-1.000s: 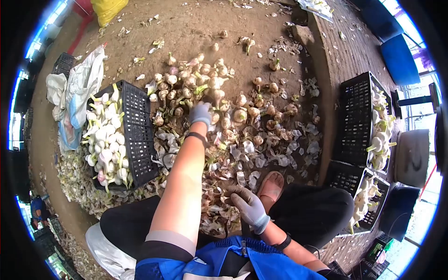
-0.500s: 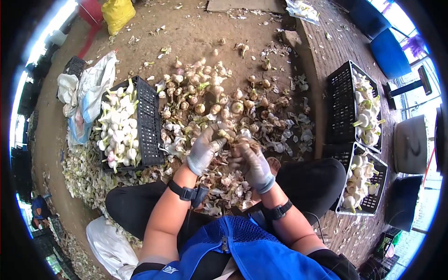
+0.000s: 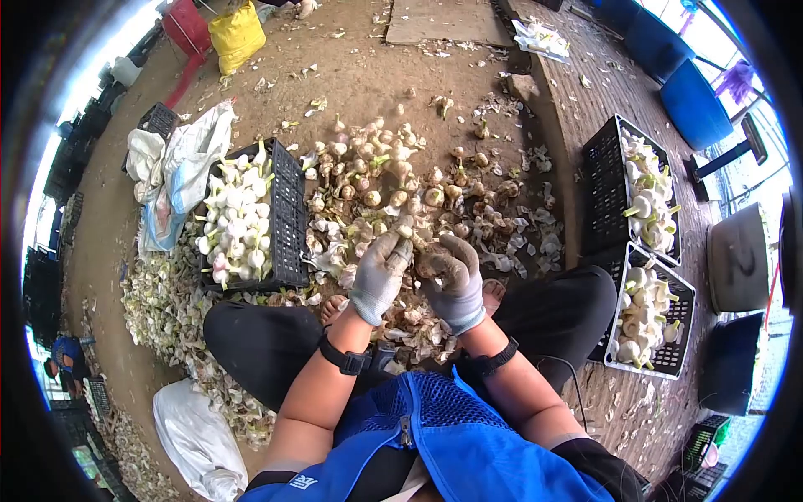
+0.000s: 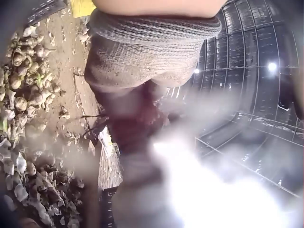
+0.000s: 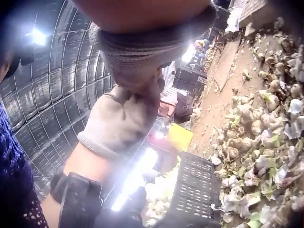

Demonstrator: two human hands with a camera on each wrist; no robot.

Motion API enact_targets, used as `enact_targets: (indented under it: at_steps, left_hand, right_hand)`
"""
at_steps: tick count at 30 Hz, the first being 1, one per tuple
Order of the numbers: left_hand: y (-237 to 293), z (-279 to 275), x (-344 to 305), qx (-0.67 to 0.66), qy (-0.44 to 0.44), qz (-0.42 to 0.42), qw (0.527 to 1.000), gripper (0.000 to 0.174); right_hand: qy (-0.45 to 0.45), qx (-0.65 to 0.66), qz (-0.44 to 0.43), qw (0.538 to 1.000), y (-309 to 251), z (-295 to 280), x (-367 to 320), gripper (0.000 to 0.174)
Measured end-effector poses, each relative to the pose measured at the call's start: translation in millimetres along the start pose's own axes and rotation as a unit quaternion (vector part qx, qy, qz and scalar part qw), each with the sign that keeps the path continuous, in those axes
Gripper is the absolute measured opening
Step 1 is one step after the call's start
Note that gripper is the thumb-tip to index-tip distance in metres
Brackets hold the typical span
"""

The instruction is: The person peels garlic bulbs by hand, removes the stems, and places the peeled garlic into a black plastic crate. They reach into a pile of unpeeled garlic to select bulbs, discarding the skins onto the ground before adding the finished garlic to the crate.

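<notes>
Both hands wear pale knitted gloves with soiled fingers and meet over the pile of peelings. My left hand (image 3: pixel 378 278) pinches a garlic bulb (image 3: pixel 405 227) near its stem end, which pokes out above the fingers. Curled in from the other side, my right hand (image 3: pixel 457 286) grips the brownish, dirty part of the bulb between the two hands. The gloves hide much of it. In the right wrist view the left hand (image 5: pixel 118 122) lies close against the right hand (image 5: pixel 135 71). Just beyond the hands spreads a heap of unpeeled garlic (image 3: pixel 368 167).
A black crate (image 3: pixel 289 209) of peeled white garlic stands at the left, beside white sacks (image 3: pixel 196 159). Two more crates (image 3: pixel 602 197) of peeled garlic stand on the boards at the right. Loose skins (image 3: pixel 159 305) litter the ground. A yellow bag (image 3: pixel 237 38) sits far off.
The left hand has come back from the heap with a garlic bulb and joined the right hand near the body. Lately both hands have shifted slightly, the right fingers curling over the bulb.
</notes>
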State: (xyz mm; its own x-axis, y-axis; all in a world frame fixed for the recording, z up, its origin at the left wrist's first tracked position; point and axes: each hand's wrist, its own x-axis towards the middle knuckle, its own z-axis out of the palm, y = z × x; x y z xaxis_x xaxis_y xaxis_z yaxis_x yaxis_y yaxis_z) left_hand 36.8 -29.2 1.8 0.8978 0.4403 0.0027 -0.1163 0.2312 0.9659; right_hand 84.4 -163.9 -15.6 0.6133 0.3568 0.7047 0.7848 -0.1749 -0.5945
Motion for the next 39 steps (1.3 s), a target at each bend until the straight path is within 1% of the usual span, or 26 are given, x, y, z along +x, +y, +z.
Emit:
enact_targets:
  at_steps: [1,3,4,6,8,10,12,14,16,18,19,20,22,23,24,26,27,28,30,31,33,34,36,37,38,39]
  left_hand:
    - [2.2,-0.4,-1.5,0.000,0.000,0.001,1.000,0.031]
    - [7.9,-0.2,-3.9,0.217,0.011,0.159,0.963,0.028]
    - [10.3,0.9,-6.5,0.217,0.012,0.159,0.963,0.028]
    - [13.3,5.9,-10.2,0.284,0.054,0.177,0.941,0.026]
    - [10.2,12.4,-11.1,0.247,0.087,0.231,0.937,0.022]
    - [12.1,13.8,-16.8,0.363,0.116,0.248,0.891,0.018]
    - [11.5,14.4,-18.9,0.322,0.094,0.218,0.917,0.017]
    - [11.1,6.9,-19.3,0.398,-0.096,0.298,0.862,0.024]
    - [18.5,8.7,-20.6,0.399,-0.098,0.299,0.861,0.030]
    - [23.6,-3.1,-14.4,0.231,-0.067,0.143,0.960,0.030]
    - [8.6,-18.0,-2.2,0.328,0.012,0.191,0.925,0.029]
    - [-6.4,-34.4,5.9,0.267,0.043,0.037,0.962,0.026]
    - [25.3,-33.7,12.8,0.598,0.020,-0.116,0.793,0.029]
    - [20.6,-37.3,18.2,0.680,-0.002,-0.202,0.705,0.042]
    - [16.8,-37.0,11.9,0.680,-0.003,-0.201,0.705,0.042]
    - [8.1,-34.6,-7.7,0.697,-0.036,0.117,0.706,0.052]
    - [10.0,-31.6,-8.0,0.484,-0.122,0.067,0.864,0.066]
    - [5.4,-22.2,-8.4,0.375,-0.151,0.171,0.898,0.061]
    - [4.1,-13.6,-9.7,0.367,-0.134,0.236,0.890,0.047]
    - [1.7,-12.2,-10.4,0.366,-0.133,0.235,0.890,0.047]
    - [-3.3,-9.3,-10.0,0.123,-0.023,-0.013,0.992,0.029]
    - [-3.7,-7.8,-8.4,0.119,0.014,-0.018,0.993,0.013]
    - [-4.6,-4.0,-7.4,-0.028,0.071,-0.074,0.994,0.021]
    - [-3.9,-2.7,-6.5,-0.028,0.072,-0.074,0.994,0.021]
    - [-2.4,-1.5,-5.7,-0.040,0.053,-0.094,0.993,0.025]
    - [-1.0,-0.6,-5.3,-0.052,0.034,-0.114,0.992,0.030]
  right_hand:
    - [0.000,0.001,-0.001,1.000,-2.0,-0.2,-0.4,0.052]
    - [-0.004,0.118,0.068,0.991,-5.2,-0.5,-0.3,0.052]
    - [-0.004,0.119,0.067,0.991,-7.2,1.6,-2.2,0.052]
    - [0.028,0.447,0.244,0.860,-9.2,9.0,-7.6,0.052]
    - [0.016,0.466,0.222,0.856,-6.8,5.0,-7.9,0.054]
    - [-0.040,0.570,0.452,0.685,-14.2,-9.3,3.2,0.048]
    - [0.011,0.640,0.425,0.640,-5.7,-0.3,-0.7,0.053]
    - [-0.035,0.491,0.377,0.785,-0.8,-2.8,-0.1,0.053]
    - [-0.050,0.453,0.359,0.815,7.3,-4.8,-1.8,0.054]
    - [-0.143,0.621,0.419,0.647,3.3,-16.9,-0.5,0.058]
    - [-0.126,0.625,0.459,0.619,-3.2,-15.1,5.0,0.061]
    - [-0.126,0.625,0.459,0.619,-1.5,-16.6,6.1,0.061]
    - [-0.140,0.686,0.458,0.548,1.3,-20.1,6.9,0.063]
    - [-0.140,0.686,0.456,0.549,0.6,-18.4,8.5,0.063]
    - [-0.099,0.653,0.456,0.596,-2.4,-16.0,8.5,0.061]
    - [-0.014,0.576,0.450,0.682,-5.7,-13.0,8.3,0.058]
    - [-0.011,0.578,0.446,0.683,-3.5,-11.5,6.8,0.055]
    - [-0.013,0.578,0.448,0.682,-3.4,-10.1,5.0,0.055]
    - [-0.020,0.612,0.442,0.655,-5.9,-6.4,4.5,0.052]
    - [-0.024,0.629,0.439,0.642,-7.3,-5.5,4.8,0.051]
    - [-0.037,0.603,0.429,0.672,-10.4,-5.8,5.0,0.051]
    - [-0.050,0.576,0.420,0.700,-12.3,-5.7,3.4,0.051]
    - [-0.004,0.566,0.402,0.720,-1.1,6.8,-8.9,0.053]
    - [-0.026,0.416,0.288,0.862,4.3,7.4,-12.2,0.050]
    - [-0.047,0.243,0.158,0.956,8.5,8.6,-16.2,0.048]
    - [-0.051,0.117,0.070,0.989,-8.0,-2.2,0.4,0.046]
